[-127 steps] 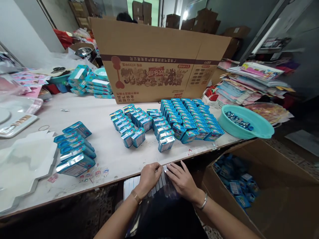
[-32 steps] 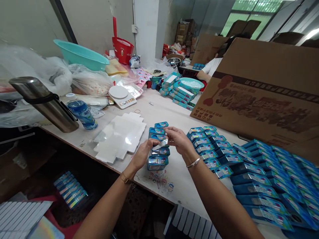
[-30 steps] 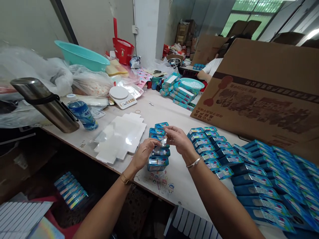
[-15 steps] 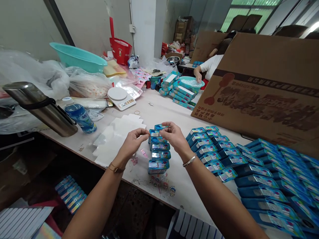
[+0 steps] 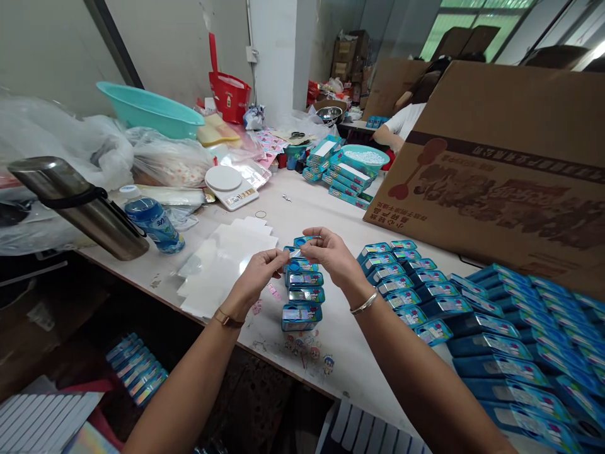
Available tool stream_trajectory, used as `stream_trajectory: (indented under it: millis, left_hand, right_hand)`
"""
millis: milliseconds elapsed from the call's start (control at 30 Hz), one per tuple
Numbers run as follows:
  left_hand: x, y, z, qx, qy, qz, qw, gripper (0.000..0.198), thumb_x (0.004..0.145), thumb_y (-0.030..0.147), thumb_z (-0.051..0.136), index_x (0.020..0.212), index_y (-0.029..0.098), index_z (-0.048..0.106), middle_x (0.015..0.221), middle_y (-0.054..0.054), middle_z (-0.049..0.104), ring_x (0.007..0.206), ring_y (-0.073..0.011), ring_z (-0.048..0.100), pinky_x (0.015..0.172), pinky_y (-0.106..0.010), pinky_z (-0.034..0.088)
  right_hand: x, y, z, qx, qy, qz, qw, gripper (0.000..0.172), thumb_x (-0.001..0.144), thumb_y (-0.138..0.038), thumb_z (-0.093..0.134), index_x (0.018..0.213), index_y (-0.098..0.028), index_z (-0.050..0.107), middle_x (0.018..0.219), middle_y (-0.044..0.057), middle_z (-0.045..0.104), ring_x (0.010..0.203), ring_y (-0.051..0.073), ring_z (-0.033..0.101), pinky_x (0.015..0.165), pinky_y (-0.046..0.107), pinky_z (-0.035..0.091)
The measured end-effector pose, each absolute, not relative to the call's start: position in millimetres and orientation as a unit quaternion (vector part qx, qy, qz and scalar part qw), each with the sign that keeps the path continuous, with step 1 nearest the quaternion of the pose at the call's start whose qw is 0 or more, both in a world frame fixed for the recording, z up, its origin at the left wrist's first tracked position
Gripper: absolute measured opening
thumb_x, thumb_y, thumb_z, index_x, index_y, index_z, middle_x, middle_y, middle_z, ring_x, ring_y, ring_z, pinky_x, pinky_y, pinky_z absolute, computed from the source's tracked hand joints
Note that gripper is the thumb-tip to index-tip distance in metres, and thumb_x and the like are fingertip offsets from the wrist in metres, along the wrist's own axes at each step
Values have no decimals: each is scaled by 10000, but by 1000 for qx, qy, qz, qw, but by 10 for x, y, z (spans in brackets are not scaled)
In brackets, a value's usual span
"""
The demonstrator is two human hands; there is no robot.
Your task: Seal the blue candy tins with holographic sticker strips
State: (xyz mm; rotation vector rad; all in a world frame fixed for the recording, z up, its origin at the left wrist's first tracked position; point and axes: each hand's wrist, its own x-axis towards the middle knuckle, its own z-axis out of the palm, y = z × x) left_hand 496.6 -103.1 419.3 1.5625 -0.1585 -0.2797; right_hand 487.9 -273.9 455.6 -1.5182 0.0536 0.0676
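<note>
Pinching small silvery strip (image 5: 295,253), left hand (image 5: 258,280) and right hand (image 5: 333,255) fingertips clamped, over small teal boxes (image 5: 302,295); probably risking curl or slip from thin grip.

We hold a small pale strip (image 5: 295,253) level between left hand (image 5: 258,282) and right hand (image 5: 331,255) at frame centre, just above a row of teal boxes (image 5: 302,296) on the bench (image 5: 326,211).

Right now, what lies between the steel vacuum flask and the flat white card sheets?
In the head view, a blue-labelled plastic water bottle stands between the steel flask and the white sheets.
</note>
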Motion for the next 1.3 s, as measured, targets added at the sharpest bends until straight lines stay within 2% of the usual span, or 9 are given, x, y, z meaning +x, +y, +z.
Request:
stream_trajectory:
  millis: [133,267,333,533,667,867,1000,1200,1300]
  left_hand:
    - [4994,-1066,4133,721,-68,-80,684,338,684,510,679,610,191,591,594,36,509,592,-116,449,597,-256,385]
    - [5028,-1100,4076,783,-67,6,618,272,705,441,656,628,186,599,645,22,549,653,-134,480,632,-267,379]
    - [5043,-1099,4076,792,-72,13,606,257,697,426,665,636,184,601,653,23,553,655,-135,483,628,-267,374]
    - [5056,-1020,4155,780,-124,-76,609,313,652,463,723,739,168,669,683,15,591,647,-139,503,617,-262,390]
    - [5107,-983,4164,787,-133,-93,595,355,712,522,640,695,167,648,653,16,567,643,-139,491,622,-261,385]
    - [5221,-1023,4069,876,-125,-68,460,296,755,423,529,568,193,534,554,37,466,587,-134,431,558,-257,313]
    - [5210,-1045,4035,904,-119,-49,408,262,755,372,513,555,203,512,555,32,487,580,-141,446,549,-268,281]
    - [5176,-1045,3870,869,-79,-27,487,249,709,386,566,539,204,553,561,19,530,596,-153,457,565,-268,287]
    - [5144,-1085,3732,847,-63,-17,527,267,717,407,536,545,203,551,563,19,511,614,-155,470,576,-259,334]
  right_hand:
    - [4889,-2744,4427,-743,33,-12,669,395,666,-262,650,1039,-188,546,680,-56,577,631,140,547,616,277,419]
    - [4878,-2729,4311,-838,41,-69,540,368,731,-236,573,1097,-201,545,692,-54,577,687,162,561,632,276,406]
    - [4875,-2730,4282,-859,34,-77,504,365,748,-225,549,1113,-207,549,696,-54,580,706,167,563,644,276,404]
    - [4872,-2787,4301,-858,6,-102,503,371,775,-228,530,1144,-199,560,728,-42,603,716,164,574,659,274,406]
    - [4860,-2784,4354,-877,9,-91,472,362,786,-211,545,1148,-206,567,737,-38,632,725,169,593,658,274,404]
    - [4874,-2735,4274,-923,43,-65,377,348,824,-163,555,1169,-206,560,770,-18,670,800,205,623,682,293,390]
    - [4880,-2740,4196,-934,36,-62,351,355,850,-175,549,1202,-220,546,812,-11,686,843,220,631,707,300,397]
    - [4893,-2709,4087,-946,19,-64,318,369,873,-157,519,1240,-197,534,878,25,692,866,240,634,702,306,408]
    - [4877,-2662,4021,-954,4,-80,290,369,890,-117,483,1252,-169,532,954,67,689,957,259,622,769,324,437]
